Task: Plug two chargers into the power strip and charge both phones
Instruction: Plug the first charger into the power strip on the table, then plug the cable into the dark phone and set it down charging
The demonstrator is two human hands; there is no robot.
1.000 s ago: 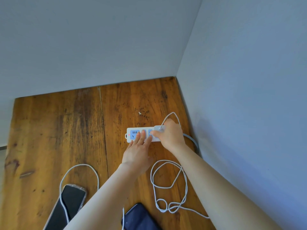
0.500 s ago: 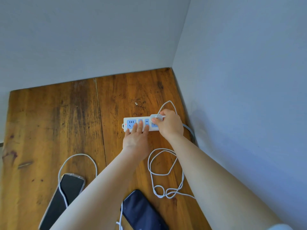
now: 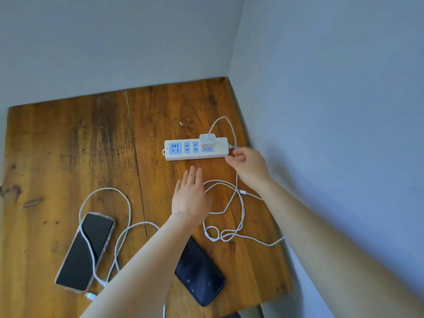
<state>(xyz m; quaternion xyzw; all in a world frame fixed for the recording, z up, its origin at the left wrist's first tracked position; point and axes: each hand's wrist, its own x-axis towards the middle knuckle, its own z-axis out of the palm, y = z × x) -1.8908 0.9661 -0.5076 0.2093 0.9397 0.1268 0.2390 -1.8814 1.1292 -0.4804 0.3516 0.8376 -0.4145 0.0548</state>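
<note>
Letting go, both hands now hover off the strip (image 3: pixel 196 149): left hand (image 3: pixel 190 198) flat with fingers together, right hand (image 3: pixel 249 165) loosely spread, both empty. One charger (image 3: pixel 207 140) sits plugged in; both phones (image 3: pixel 85 251) lie near, unconnected. The second charger isn't in yet.

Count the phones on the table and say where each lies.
2. One phone lies at the near left with a cable across it; the other phone lies near centre, partly hidden by the left forearm.
</note>
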